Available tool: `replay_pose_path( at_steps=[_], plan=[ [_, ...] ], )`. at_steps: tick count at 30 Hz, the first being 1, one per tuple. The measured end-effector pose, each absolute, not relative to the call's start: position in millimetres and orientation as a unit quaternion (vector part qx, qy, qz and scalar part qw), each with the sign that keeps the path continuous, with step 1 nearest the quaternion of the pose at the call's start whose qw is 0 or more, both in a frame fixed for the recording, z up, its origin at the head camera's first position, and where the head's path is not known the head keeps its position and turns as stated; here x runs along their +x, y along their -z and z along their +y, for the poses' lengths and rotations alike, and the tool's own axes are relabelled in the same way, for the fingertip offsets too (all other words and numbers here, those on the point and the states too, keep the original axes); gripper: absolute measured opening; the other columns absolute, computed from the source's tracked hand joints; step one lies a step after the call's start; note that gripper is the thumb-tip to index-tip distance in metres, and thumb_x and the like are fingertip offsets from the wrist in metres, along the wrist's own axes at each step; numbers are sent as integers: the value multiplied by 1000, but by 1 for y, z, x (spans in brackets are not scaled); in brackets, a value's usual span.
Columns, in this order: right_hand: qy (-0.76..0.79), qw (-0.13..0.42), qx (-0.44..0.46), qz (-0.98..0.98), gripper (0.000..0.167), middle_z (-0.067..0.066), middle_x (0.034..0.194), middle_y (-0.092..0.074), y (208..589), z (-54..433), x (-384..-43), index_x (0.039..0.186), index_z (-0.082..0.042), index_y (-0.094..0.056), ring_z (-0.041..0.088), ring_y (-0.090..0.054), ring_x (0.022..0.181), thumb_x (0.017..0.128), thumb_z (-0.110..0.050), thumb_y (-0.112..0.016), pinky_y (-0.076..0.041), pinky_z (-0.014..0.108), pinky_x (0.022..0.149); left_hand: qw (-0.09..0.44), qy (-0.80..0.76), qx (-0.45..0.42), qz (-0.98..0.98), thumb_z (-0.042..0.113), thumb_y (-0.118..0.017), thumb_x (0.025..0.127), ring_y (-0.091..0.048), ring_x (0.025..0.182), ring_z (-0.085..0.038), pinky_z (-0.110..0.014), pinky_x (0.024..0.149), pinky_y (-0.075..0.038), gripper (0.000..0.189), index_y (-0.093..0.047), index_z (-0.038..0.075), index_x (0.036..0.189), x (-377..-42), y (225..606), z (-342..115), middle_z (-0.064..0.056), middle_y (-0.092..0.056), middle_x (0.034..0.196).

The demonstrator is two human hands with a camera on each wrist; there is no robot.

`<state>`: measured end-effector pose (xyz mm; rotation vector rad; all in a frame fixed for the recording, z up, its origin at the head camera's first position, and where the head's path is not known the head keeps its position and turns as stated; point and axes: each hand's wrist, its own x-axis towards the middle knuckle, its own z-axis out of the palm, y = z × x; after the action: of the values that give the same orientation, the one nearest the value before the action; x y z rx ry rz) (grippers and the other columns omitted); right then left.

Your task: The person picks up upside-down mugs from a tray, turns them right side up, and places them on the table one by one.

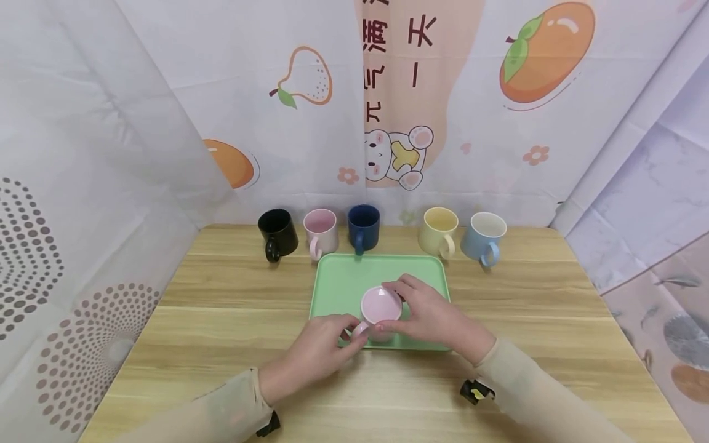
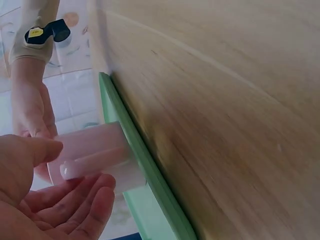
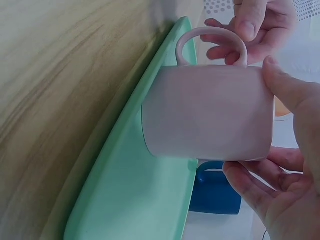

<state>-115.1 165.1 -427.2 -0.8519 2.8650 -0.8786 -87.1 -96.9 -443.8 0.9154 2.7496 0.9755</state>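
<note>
A pale pink mug (image 1: 381, 306) stands on the near part of a green tray (image 1: 346, 277), its handle pointing toward my left hand. My right hand (image 1: 426, 311) grips the mug near its top, thumb on one side and fingers on the other. In the right wrist view the side of the pink mug (image 3: 207, 112) fills the middle. My left hand (image 1: 318, 347) is at the handle, with thumb and fingers loosely on either side of it. The left wrist view shows the left hand's thumb (image 2: 47, 150) apart from its relaxed fingers (image 2: 95, 205).
Behind the tray stand a black mug (image 1: 279, 232), another pink mug (image 1: 324, 234) and a dark blue mug (image 1: 365, 229). Further right are a yellow mug (image 1: 434, 234) and a light blue mug (image 1: 480, 240). A printed curtain (image 1: 310, 135) hangs behind the wooden table (image 1: 249, 295).
</note>
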Motion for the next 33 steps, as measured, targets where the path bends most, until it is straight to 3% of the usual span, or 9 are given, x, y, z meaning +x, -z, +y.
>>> replay_pose_path(
  at_steps=[6,10,22,33],
  plan=[
    [288,8,-262,921,80,2,116,-65,430,163,-113,142,0,-68,14,-64,100,85,-50,-94,-61,31,84,28,-315,305,898,21,-77,105,-56,66,3,-18,59,-53,10,-76,13,99,-89,444,-94,12,-67,77],
    [292,7,-255,922,81,2,118,-66,432,163,-112,142,-2,-69,14,-64,101,85,-55,-93,-61,29,83,33,-309,303,901,20,-79,104,-52,60,3,-18,54,-50,10,-78,12,97,-93,442,-92,13,-63,72],
    [318,-17,-252,914,77,-2,116,-65,435,162,-109,137,-5,-71,12,-64,100,85,-56,-93,-60,29,83,10,-264,305,915,14,-80,99,-46,58,0,-18,51,-41,15,-75,13,86,-100,439,-88,13,-54,64],
    [326,-6,-246,913,77,-2,115,-64,434,162,-109,138,-5,-69,14,-67,103,80,-46,-99,-62,34,89,2,-229,308,923,15,-77,103,-49,60,-3,-20,58,-48,16,-77,13,87,-108,434,-93,12,-56,65]
  ],
)
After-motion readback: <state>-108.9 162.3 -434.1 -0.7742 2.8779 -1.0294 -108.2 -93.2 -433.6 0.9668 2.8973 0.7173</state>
